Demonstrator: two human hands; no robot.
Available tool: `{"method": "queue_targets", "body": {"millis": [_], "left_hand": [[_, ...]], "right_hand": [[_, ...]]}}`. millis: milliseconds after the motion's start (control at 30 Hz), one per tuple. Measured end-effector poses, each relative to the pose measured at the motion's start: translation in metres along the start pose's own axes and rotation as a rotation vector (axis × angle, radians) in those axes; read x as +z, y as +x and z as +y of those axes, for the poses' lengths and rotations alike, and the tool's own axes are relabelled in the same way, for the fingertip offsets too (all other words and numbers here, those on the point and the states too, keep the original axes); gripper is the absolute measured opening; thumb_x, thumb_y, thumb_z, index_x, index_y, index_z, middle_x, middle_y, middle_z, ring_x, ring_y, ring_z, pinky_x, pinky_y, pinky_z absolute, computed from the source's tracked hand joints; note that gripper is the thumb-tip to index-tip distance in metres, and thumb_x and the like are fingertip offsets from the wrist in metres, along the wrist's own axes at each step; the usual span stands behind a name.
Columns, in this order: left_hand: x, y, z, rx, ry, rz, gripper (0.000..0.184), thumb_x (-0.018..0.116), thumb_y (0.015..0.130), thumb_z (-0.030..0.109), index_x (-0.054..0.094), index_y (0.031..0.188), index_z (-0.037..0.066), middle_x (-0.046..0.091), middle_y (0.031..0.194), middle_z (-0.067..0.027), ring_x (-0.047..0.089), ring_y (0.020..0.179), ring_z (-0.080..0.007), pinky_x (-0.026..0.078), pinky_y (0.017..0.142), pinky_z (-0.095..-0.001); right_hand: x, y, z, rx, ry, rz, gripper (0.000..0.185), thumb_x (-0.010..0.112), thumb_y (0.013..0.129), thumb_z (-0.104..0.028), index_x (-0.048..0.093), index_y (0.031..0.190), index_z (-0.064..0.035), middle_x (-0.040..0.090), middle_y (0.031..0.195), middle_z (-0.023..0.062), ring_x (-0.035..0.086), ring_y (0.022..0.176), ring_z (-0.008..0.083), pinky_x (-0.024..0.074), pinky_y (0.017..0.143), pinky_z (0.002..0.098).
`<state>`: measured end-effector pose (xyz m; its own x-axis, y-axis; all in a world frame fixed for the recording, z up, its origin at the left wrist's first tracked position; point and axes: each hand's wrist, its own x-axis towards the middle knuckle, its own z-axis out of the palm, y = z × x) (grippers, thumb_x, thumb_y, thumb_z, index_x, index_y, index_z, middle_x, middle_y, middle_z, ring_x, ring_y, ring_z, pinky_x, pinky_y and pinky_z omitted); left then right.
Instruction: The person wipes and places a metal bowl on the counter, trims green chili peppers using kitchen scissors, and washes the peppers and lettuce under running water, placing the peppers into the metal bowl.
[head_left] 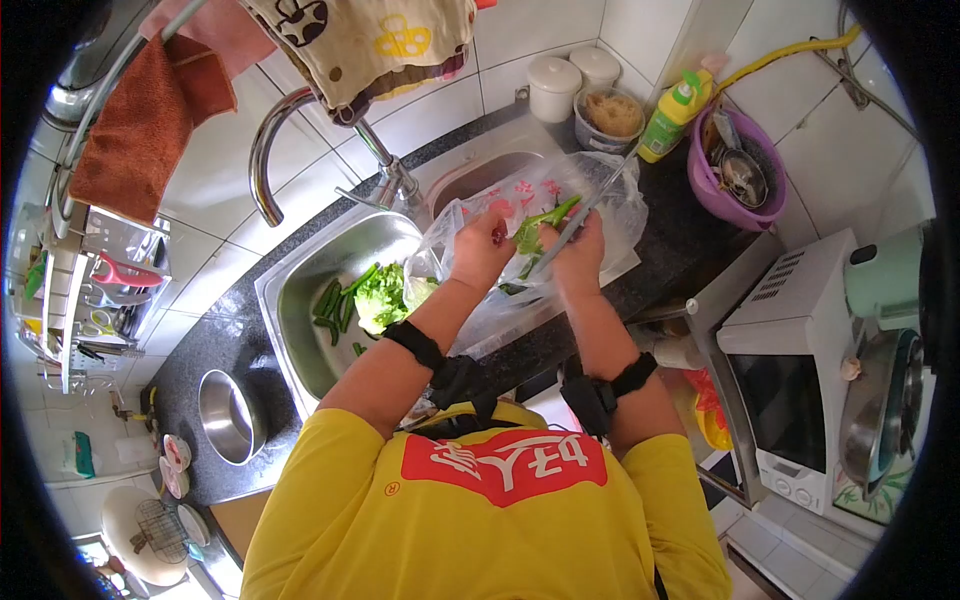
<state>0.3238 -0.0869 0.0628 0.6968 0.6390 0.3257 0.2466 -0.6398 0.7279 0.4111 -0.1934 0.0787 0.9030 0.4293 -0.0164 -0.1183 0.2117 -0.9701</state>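
Note:
My right hand [578, 255] closes around a leafy green vegetable [545, 225] with a pale green stem, above a clear plastic bag [625, 205] with red print. My left hand [482, 250] is just left of the vegetable, its fingers curled inward; what they hold, if anything, is hidden. A thin grey strip [603, 190] runs slantwise across my right hand; I cannot tell what it is. In the steel sink basin [300, 270], to the left of my hands, lie a light green lettuce [382, 298] and several green peppers [328, 302].
A chrome faucet [385, 165] arches over the sink. Behind the bag stand white canisters [553, 88], a tub [610, 120] and a yellow-green bottle [668, 120]. A purple basin [735, 205] with utensils sits right. A steel bowl [230, 418] stands left, a microwave [785, 400] right.

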Motion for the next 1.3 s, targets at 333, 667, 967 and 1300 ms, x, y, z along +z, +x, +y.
{"method": "queue_targets", "body": {"millis": [333,667,967,1300], "left_hand": [[-0.001,0.002,0.007,-0.010,-0.098,-0.153,0.024,0.057,0.075,0.012,0.057,0.097,0.004,0.057,0.089,-0.0179,0.058,0.080,-0.0283,0.048,0.072,-0.0356],[-0.041,0.010,0.029,-0.272,-0.607,-0.506,0.034,0.053,0.086,0.017,0.043,0.116,0.004,0.058,0.091,-0.0068,0.057,0.071,-0.0129,0.048,0.062,-0.0283],[-0.033,0.004,0.035,0.377,0.062,0.144,0.032,0.062,0.071,0.007,0.051,0.100,0.006,0.057,0.085,-0.0125,0.058,0.066,-0.0291,0.048,0.061,-0.0351],[-0.001,0.001,0.033,0.301,0.084,-0.014,0.005,0.059,0.067,0.008,0.057,0.071,0.006,0.056,0.067,-0.0132,0.057,0.062,-0.0308,0.047,0.056,-0.0398]], "right_hand": [[-0.007,0.011,-0.003,-0.051,-0.090,-0.052,0.043,0.066,0.067,-0.001,0.043,0.103,0.0007,0.055,0.091,0.0083,0.055,0.083,0.0152,0.0454,0.072,0.0258],[0.006,0.008,-0.030,0.014,0.018,-0.266,0.049,0.068,0.067,-0.001,0.042,0.108,-0.0008,0.054,0.095,0.0088,0.055,0.084,0.0157,0.0460,0.073,0.0270],[0.004,0.017,-0.016,-0.043,-0.058,-0.179,0.046,0.067,0.063,0.002,0.045,0.103,0.0003,0.056,0.090,0.0087,0.057,0.079,0.0159,0.0472,0.068,0.0260],[-0.010,0.016,0.007,-0.076,-0.201,-0.088,0.044,0.071,0.063,-0.004,0.046,0.098,0.0007,0.057,0.087,0.0087,0.057,0.078,0.0155,0.0470,0.067,0.0268]]}}
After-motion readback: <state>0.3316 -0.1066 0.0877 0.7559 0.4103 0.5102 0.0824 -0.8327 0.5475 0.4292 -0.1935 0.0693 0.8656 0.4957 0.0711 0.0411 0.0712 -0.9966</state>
